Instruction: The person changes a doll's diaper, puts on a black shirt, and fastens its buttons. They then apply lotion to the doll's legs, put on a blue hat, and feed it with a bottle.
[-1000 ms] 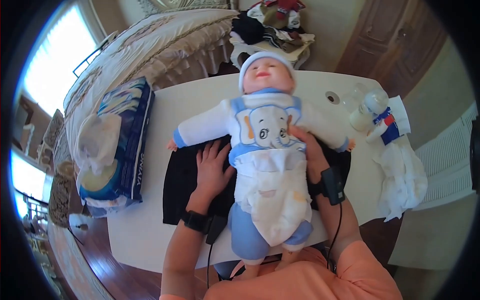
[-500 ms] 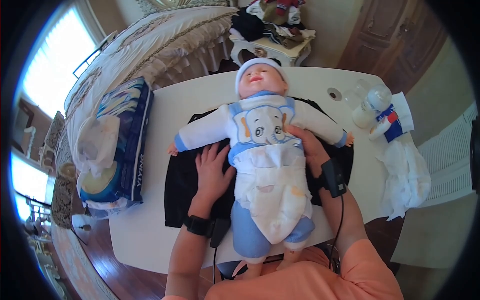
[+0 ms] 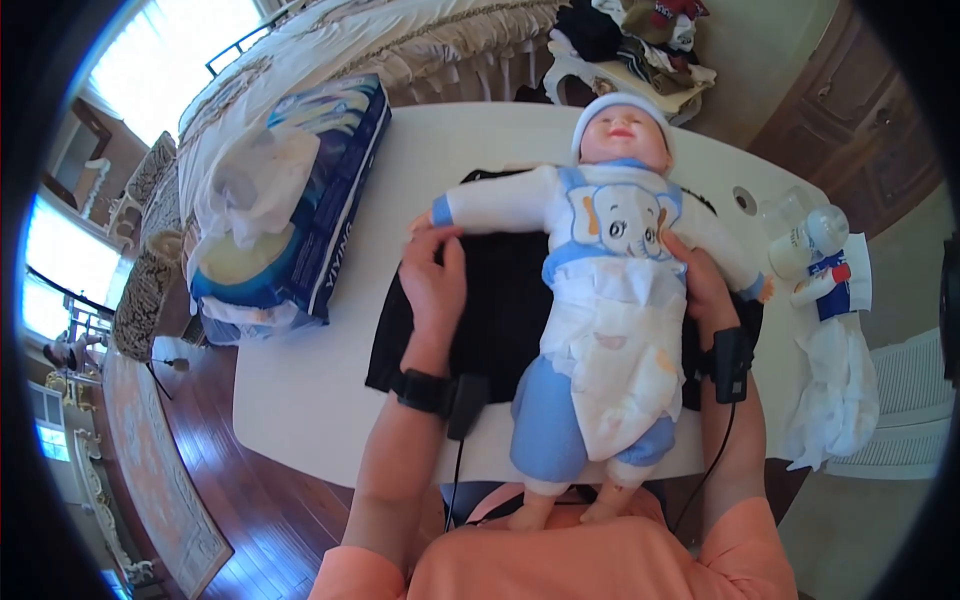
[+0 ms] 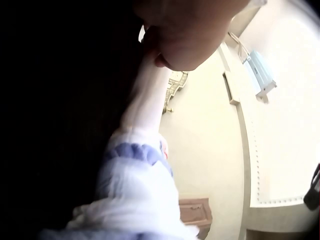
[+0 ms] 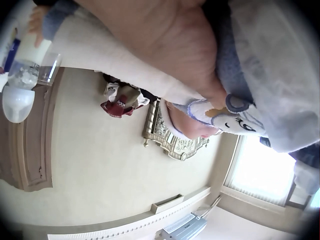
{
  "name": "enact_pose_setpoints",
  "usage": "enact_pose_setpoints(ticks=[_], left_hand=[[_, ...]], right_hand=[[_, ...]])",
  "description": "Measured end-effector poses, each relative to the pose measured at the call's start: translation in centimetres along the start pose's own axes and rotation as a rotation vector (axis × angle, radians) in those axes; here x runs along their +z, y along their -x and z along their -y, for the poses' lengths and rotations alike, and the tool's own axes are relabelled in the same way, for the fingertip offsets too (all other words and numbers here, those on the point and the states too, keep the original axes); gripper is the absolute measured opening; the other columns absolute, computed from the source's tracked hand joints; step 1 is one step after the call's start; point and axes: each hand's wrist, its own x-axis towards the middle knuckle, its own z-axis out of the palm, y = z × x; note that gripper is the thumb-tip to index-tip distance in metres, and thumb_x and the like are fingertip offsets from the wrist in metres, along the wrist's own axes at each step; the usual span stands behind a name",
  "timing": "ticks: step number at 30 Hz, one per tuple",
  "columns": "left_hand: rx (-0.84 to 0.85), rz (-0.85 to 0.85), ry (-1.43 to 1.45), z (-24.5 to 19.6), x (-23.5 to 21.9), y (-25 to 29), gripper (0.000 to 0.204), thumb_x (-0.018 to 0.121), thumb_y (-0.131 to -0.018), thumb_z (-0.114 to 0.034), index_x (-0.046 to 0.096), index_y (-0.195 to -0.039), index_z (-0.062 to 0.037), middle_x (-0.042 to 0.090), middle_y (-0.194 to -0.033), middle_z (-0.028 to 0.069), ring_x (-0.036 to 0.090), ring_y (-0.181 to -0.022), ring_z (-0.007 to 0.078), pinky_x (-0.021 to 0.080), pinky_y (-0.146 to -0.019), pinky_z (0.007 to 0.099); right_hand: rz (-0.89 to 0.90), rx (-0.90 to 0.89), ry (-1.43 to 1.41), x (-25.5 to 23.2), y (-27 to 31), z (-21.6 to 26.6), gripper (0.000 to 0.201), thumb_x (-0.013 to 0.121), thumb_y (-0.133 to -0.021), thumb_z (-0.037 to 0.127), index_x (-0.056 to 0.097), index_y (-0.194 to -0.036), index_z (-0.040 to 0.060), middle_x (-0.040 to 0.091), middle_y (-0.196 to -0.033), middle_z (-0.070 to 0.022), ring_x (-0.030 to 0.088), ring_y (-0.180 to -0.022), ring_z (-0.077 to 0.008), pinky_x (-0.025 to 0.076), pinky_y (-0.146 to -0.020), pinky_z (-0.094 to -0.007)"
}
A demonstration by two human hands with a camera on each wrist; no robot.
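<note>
A baby doll (image 3: 555, 410) in a white-and-blue outfit with an elephant bib (image 3: 625, 218) lies on its back over a black cloth (image 3: 490, 330). A white diaper (image 3: 610, 310) covers its middle, outside the clothes, its front flap hanging down over the blue legs. My right hand (image 3: 706, 288) holds the doll's side, thumb on the bib's edge, the other fingers mostly hidden; the right wrist view shows it close against the bib. My left hand (image 3: 435, 290) is by the doll's outstretched hand (image 3: 420, 222), fingers loosely bent over the black cloth's edge.
On the left of the white table (image 3: 300, 410) stands a blue diaper pack (image 3: 345, 225) with white sheets on top. A baby bottle (image 3: 795, 250), a small tube (image 3: 820, 287) and a crumpled white cloth (image 3: 835, 390) lie along the right edge.
My left hand has moved up from beside the doll's waist to its outstretched hand, fingers now bent. The right hand stays at the doll's side. The head view has shifted left.
</note>
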Motion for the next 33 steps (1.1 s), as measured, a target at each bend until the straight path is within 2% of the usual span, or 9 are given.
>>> enact_pose_setpoints(ticks=[8,11,14,17,21,25,28,32,33], left_hand=[[-0.052,0.096,-0.365,2.8,-1.3,-0.6,0.016,0.061,-0.067,-0.016,0.06,-0.079,-0.0067,0.057,-0.086,0.0119,0.053,-0.084,0.0307,0.042,-0.075,0.0393],[-0.102,0.14,-0.455,3.3,-1.6,-0.8,0.023,0.064,-0.067,-0.022,0.06,-0.087,-0.0095,0.056,-0.094,0.0099,0.051,-0.091,0.0298,0.041,-0.08,0.04],[-0.135,0.179,-0.474,3.1,-1.7,-0.9,0.028,0.067,-0.065,-0.024,0.059,-0.089,-0.0108,0.056,-0.096,0.0087,0.05,-0.094,0.0291,0.041,-0.082,0.0402],[-0.134,0.201,-0.528,2.9,-1.6,-0.9,0.029,0.069,-0.064,-0.023,0.06,-0.09,-0.0136,0.055,-0.098,0.0071,0.05,-0.095,0.0284,0.041,-0.082,0.0402],[-0.126,0.201,-0.564,3.6,-1.8,-0.9,0.027,0.069,-0.063,-0.023,0.061,-0.088,-0.0152,0.055,-0.1,0.0053,0.049,-0.096,0.0277,0.04,-0.083,0.0398],[-0.117,0.18,-0.597,3.1,-1.9,-0.8,0.025,0.069,-0.063,-0.022,0.061,-0.086,-0.014,0.055,-0.099,0.0053,0.05,-0.096,0.0274,0.041,-0.083,0.0386],[-0.186,0.156,-0.526,3.2,-2.1,-1.1,0.025,0.068,-0.064,-0.02,0.061,-0.086,-0.0114,0.056,-0.096,0.0072,0.051,-0.094,0.0277,0.041,-0.081,0.0382],[-0.161,0.033,-0.459,4.9,-2.9,-1.4,0.028,0.067,-0.066,-0.02,0.061,-0.089,-0.0044,0.06,-0.081,0.0112,0.058,-0.074,0.0233,0.045,-0.068,0.0333],[-0.108,-0.001,-0.469,5.3,-2.9,-1.4,0.03,0.066,-0.066,-0.02,0.06,-0.091,-0.0041,0.061,-0.078,0.0107,0.058,-0.071,0.0229,0.046,-0.066,0.0334]], right_hand=[[-0.218,-0.087,0.29,-1.5,2.8,-0.8,0.035,0.056,-0.082,0.032,0.059,-0.099,0.0018,0.061,-0.087,-0.0032,0.055,-0.077,-0.0101,0.044,-0.067,-0.0234],[-0.319,-0.553,0.82,-1.7,6.8,-2.1,0.024,0.057,-0.08,0.017,0.058,-0.095,-0.0017,0.061,-0.078,-0.0039,0.055,-0.071,-0.0086,0.043,-0.063,-0.0214],[-0.245,-0.519,0.935,-2.8,10.7,-2.6,0.029,0.063,-0.067,0.011,0.058,-0.094,0.0036,0.059,-0.09,-0.0067,0.055,-0.083,-0.017,0.043,-0.073,-0.0266],[-0.199,-0.737,1.34,-2.0,13.0,-2.9,0.028,0.062,-0.056,0.004,0.058,-0.084,0.0053,0.055,-0.1,-0.0079,0.051,-0.093,-0.0257,0.043,-0.075,-0.0313],[-0.269,-0.649,1.347,-3.6,14.3,-3.3,0.011,0.055,-0.057,-0.007,0.052,-0.061,0.0037,0.054,-0.081,-0.0075,0.052,-0.083,-0.0253,0.044,-0.067,-0.0323],[-0.288,-0.571,1.5,-6.7,15.8,-2.2,0.01,0.054,-0.058,-0.007,0.053,-0.061,0.0033,0.054,-0.076,-0.0082,0.053,-0.079,-0.0259,0.044,-0.065,-0.0331],[-0.302,-0.525,1.503,-5.4,16.0,-1.4,0.009,0.053,-0.06,-0.005,0.054,-0.063,0.003,0.053,-0.075,-0.0094,0.054,-0.075,-0.0275,0.044,-0.063,-0.0335],[-0.264,-0.593,1.328,-2.6,15.6,-1.7,0.008,0.056,-0.063,0.001,0.057,-0.07,0.0029,0.054,-0.074,-0.0099,0.055,-0.069,-0.0266,0.045,-0.061,-0.0327],[-0.232,-0.457,1.356,-3.1,15.6,-1.3,0.01,0.057,-0.063,0.002,0.058,-0.073,0.0024,0.054,-0.072,-0.0103,0.056,-0.066,-0.0259,0.045,-0.06,-0.0326]])
